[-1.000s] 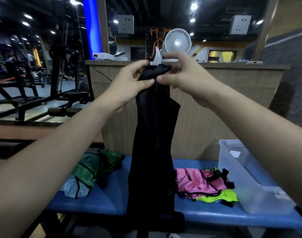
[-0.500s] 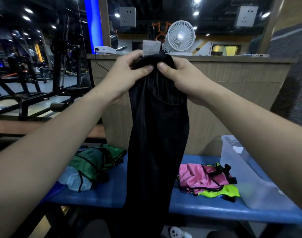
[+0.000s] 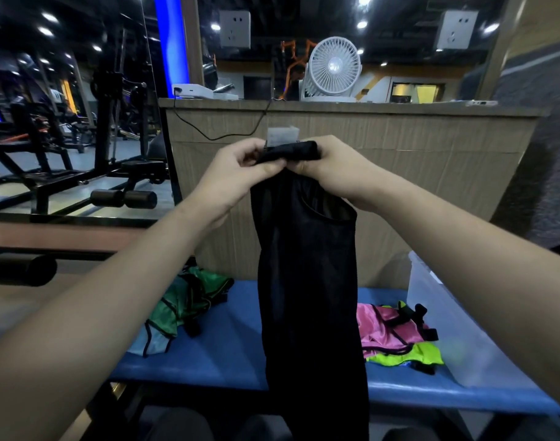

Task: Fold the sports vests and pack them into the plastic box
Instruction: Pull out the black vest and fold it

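Item: black vest [image 3: 307,281], held aloft, folding under way; nothing seen packed.

Left hand [image 3: 237,173] and right hand [image 3: 332,173] sit close together, both pinching the vest's bunched shoulder end, white tag [image 3: 282,135] standing just above the fingers; the body hangs straight down between the forearms, narrow, apparently doubled lengthwise. Below the hands, blue bench [image 3: 227,354]. Below the left forearm: green and pale-blue vests [image 3: 183,308], crumpled, unfolded. Below the right forearm: pink vest [image 3: 383,326] and yellow-green vest [image 3: 409,356], also heaped. Plastic box [image 3: 437,319] under the right forearm, at the bench's end; contents hard to make out, no vest visible inside. Judged early: one vest in progress, four or so remaining.
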Tool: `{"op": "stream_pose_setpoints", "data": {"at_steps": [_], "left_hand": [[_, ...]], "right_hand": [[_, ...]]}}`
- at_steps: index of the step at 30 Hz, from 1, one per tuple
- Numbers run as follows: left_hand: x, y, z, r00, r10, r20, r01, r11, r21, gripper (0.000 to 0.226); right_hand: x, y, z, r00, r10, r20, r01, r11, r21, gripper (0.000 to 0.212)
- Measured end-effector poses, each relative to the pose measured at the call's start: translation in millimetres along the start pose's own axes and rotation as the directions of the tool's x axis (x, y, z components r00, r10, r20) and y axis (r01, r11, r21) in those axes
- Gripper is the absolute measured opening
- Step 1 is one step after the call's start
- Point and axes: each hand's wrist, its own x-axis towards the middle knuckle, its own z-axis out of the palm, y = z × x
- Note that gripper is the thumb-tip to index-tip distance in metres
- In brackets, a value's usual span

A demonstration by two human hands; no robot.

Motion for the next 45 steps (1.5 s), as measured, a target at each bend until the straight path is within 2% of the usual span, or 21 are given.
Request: {"op": "stream_pose_setpoints", "data": {"at_steps": [3,6,8,10,12,14,18,20,23,25,28,32,35,38,41,43,45], "left_hand": [[-17.5,-19.9,5.4,0.996,-0.090,-0.027,0.085,0.984,-0.158,0.050],[-50.0,-47.7,16.6,0.961,-0.228,0.154,0.247,0.962,-0.119,0.083],[-71.3,-66.8,30.7,0.919,-0.294,0.261,0.318,0.946,-0.056,0.083],[-87.7,-84.9,43.4,0.890,-0.342,0.302,0.361,0.933,-0.008,0.069],[-102.6,-98.5,49.6,0.840,-0.430,0.332,0.455,0.890,0.003,0.061],[-118.0,-113.2,51.7,0.761,-0.518,0.390,0.557,0.830,0.015,0.059],[-152.6,-146.9,63.3,0.617,-0.615,0.491,0.665,0.741,0.093,0.054],[-165.7,-157.9,70.0,0.553,-0.645,0.528,0.705,0.700,0.115,0.063],[-175.1,-171.3,75.5,0.479,-0.684,0.549,0.773,0.626,0.106,0.097],[-175.1,-174.7,76.9,0.486,-0.714,0.503,0.799,0.596,0.074,0.101],[-173.8,-179.7,76.0,0.513,-0.751,0.415,0.820,0.572,0.023,0.073],[-172.8,-180.7,72.1,0.516,-0.742,0.429,0.848,0.515,-0.128,0.045],[-177.6,-182.7,69.5,0.510,-0.744,0.431,0.856,0.489,-0.169,0.053],[-192.4,-190.1,69.1,0.496,-0.733,0.465,0.847,0.526,-0.073,0.069],[-207.9,-197.6,74.4,0.451,-0.707,0.544,0.841,0.542,0.008,0.072],[-214.1,-202.1,79.8,0.446,-0.679,0.584,0.809,0.585,0.062,0.069],[-214.2,-204.2,84.0,0.428,-0.667,0.610,0.805,0.588,0.078,0.070]], "right_hand": [[-0.2,1.3,-1.7,0.998,0.038,-0.056,-0.024,0.970,0.243,0.020],[2.3,1.6,-6.1,0.994,0.082,-0.076,-0.042,0.904,0.425,0.019],[2.6,0.3,-6.7,0.993,0.097,-0.065,-0.048,0.848,0.528,0.019],[1.4,-2.7,-7.3,0.993,0.097,-0.068,-0.036,0.795,0.606,0.019],[0.3,-7.0,-9.1,0.993,0.086,-0.079,-0.014,0.758,0.652,0.020],[-1.1,-11.0,-11.6,0.993,0.082,-0.089,-0.002,0.744,0.668,0.019],[-5.1,-12.3,-17.6,0.989,0.101,-0.108,0.002,0.723,0.691,0.017],[-5.0,-10.5,-19.6,0.985,0.116,-0.126,0.003,0.724,0.690,0.016],[-3.2,-4.9,-17.3,0.987,0.105,-0.125,0.008,0.736,0.677,0.017],[-2.7,1.6,-14.1,0.992,0.074,-0.099,0.007,0.768,0.640,0.020],[-3.6,12.0,-11.5,0.998,0.017,-0.063,0.015,0.873,0.488,0.022],[-2.4,27.5,-10.4,0.996,0.005,-0.091,0.023,0.954,0.298,0.024],[4.5,39.2,-14.1,0.970,0.051,-0.237,0.027,0.949,0.315,0.023],[14.1,49.1,-22.6,0.930,0.103,-0.354,0.034,0.932,0.361,0.021],[21.9,57.7,-24.9,0.912,0.137,-0.387,0.014,0.932,0.362,0.021],[26.4,62.5,-23.2,0.906,0.145,-0.397,0.022,0.921,0.388,0.021],[29.9,65.6,-22.1,0.906,0.137,-0.400,0.036,0.917,0.396,0.022]]}}
